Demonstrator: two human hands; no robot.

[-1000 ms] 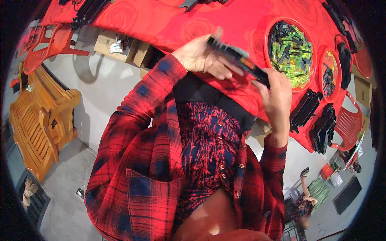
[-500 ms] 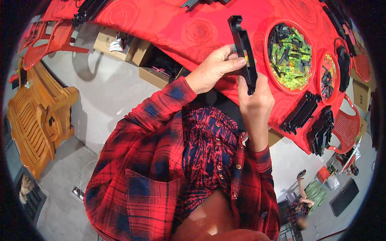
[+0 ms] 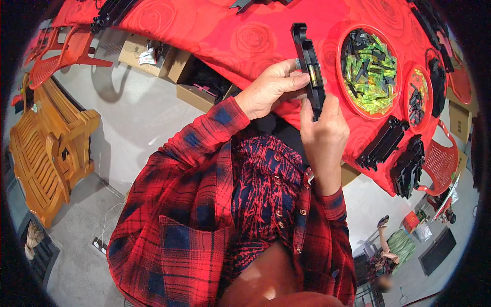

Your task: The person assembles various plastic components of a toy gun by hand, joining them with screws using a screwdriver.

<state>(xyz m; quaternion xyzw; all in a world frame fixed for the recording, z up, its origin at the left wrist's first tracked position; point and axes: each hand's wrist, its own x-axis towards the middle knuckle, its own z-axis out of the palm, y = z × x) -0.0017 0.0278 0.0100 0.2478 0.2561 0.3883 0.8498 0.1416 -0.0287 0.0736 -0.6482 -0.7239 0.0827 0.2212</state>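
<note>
Both hands hold one long, narrow black plastic part (image 3: 302, 43) with a hollow channel, raised near the edge of the red-covered table and tilted slightly. My left hand (image 3: 272, 88) grips it at mid-length, thumb on its side. My right hand (image 3: 326, 134) has closed round the lower end, with the thumb along it. Inside the channel, beside the left thumb, shows a small yellowish piece (image 3: 314, 77). Just right of the part sits a red round basket (image 3: 339, 77) full of small yellow-green and black pieces. The fingers behind the part are mostly hidden.
A smaller red basket (image 3: 407, 84) with black and orange bits stands further right. Stacks of similar black parts (image 3: 381, 145) lie at the table's near right corner. Cardboard boxes (image 3: 197, 97) stand below the table edge; red chairs (image 3: 444, 158) and a wooden bench (image 3: 46, 153) are around.
The black part has shifted slightly downward and tilted a little. Its lower end and my right hand have moved a bit; both hands keep their hold.
</note>
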